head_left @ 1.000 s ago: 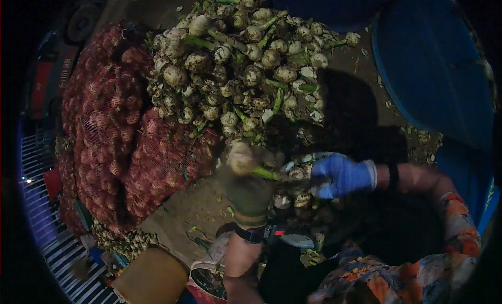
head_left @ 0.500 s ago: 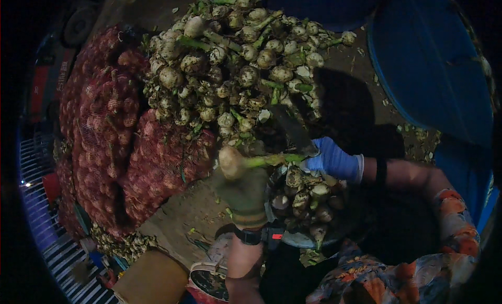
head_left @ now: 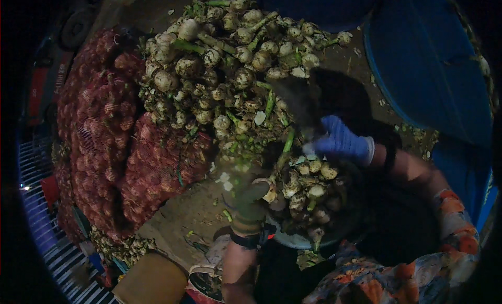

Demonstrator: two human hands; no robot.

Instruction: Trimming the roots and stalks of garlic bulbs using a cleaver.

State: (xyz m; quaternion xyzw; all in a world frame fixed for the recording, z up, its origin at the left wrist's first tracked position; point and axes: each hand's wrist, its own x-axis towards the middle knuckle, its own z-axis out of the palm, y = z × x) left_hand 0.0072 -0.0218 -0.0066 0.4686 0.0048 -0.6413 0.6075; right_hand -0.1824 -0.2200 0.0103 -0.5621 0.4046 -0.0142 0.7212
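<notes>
My left hand (head_left: 248,200), in a dark green work glove and blurred by motion, holds a garlic bulb (head_left: 270,189) whose green stem (head_left: 287,144) points up and away. Fingers closed, my right hand (head_left: 342,142) in a blue glove grips a knife with a broad dark blade (head_left: 297,97); the blade is smeared and the handle is mostly hidden. Just below my right hand, trimmed garlic bulbs (head_left: 308,196) fill a basin (head_left: 290,240). A large heap of dirty garlic bulbs (head_left: 225,68) with stems lies beyond both hands.
Red mesh sacks (head_left: 104,131) full of bulbs stand at the left. Near my left forearm are a white bucket (head_left: 206,280) and a tan container (head_left: 151,278). Blue sheeting (head_left: 429,58) rises at the right. Cut scraps (head_left: 238,160) litter the ground before the heap.
My left hand has brought the bulb right and nearer me, toward the basin; its stem has swung from sideways to upright. My right hand has lifted slightly up and right with the knife.
</notes>
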